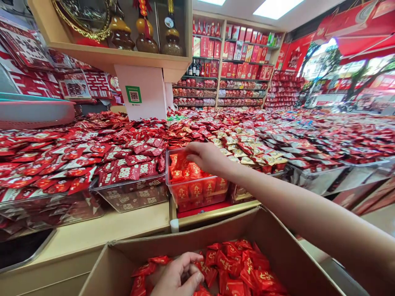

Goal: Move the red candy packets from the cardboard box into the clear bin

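Note:
My right hand (206,158) reaches over a clear plastic bin (197,204) of red packets with gold characters, pinching a red packet (181,159) above the others there. Below, my left hand (179,276) is inside a cardboard box (145,242) holding loose red packets (236,267) of the same look. Its fingers are curled and touch or nearly touch the packets; whether it grips one cannot be made out.
Left of the bin is a bin of dark red packets (129,168). Gold packets (247,144) lie to its right. A white panel with a green code sign (133,94) stands behind, under a wooden cabinet (117,55). Stocked shelves (220,61) line the back.

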Demonstrator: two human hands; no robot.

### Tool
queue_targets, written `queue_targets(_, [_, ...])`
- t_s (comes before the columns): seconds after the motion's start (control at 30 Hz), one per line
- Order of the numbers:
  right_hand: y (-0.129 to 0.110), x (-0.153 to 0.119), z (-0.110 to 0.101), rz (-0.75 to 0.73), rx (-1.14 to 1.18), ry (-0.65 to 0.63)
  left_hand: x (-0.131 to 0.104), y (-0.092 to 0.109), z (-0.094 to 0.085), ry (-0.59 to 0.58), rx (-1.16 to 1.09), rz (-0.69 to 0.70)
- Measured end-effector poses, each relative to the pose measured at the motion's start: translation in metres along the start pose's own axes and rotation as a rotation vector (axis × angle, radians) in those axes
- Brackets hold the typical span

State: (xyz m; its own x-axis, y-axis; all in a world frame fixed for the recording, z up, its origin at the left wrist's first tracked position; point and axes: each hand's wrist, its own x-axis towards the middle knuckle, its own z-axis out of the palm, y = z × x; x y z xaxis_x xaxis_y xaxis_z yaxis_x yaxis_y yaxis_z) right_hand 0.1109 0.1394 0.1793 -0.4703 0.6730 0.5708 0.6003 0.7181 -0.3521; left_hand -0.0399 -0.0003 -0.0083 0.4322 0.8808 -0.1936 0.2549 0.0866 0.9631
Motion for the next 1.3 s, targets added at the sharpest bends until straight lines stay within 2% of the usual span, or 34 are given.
queue_targets(0.17, [0.006,0.019,0.029,-0.068,-0.112,-0.257,0.0,-0.005,-0.006,0.034,0.116,0.019])
queue_targets(0.37, [0.01,0.021,0.04,-0.063,-0.056,-0.463,-0.003,-0.003,-0.007,0.039,0.244,0.042])
queue_targets(0.53, [0.005,0.022,0.036,-0.032,-0.072,-0.426,-0.001,-0.002,-0.007,0.011,0.363,0.033])
queue_targets(0.7, [0.002,0.021,0.032,-0.04,-0.07,-0.465,0.0,-0.006,-0.008,-0.024,0.387,0.019])
queue_targets(0.87, [0.003,0.02,0.034,-0.025,-0.085,-0.425,0.001,-0.013,-0.008,-0.007,0.413,0.024])
queue_targets(1.0, [0.003,0.021,0.034,0.002,-0.114,-0.404,0.0,-0.011,-0.008,0.028,0.448,0.0])
queue_targets(1.3, [0.0,0.026,0.037,0.01,-0.031,-0.397,-0.001,-0.011,-0.012,-0.009,0.563,-0.022])
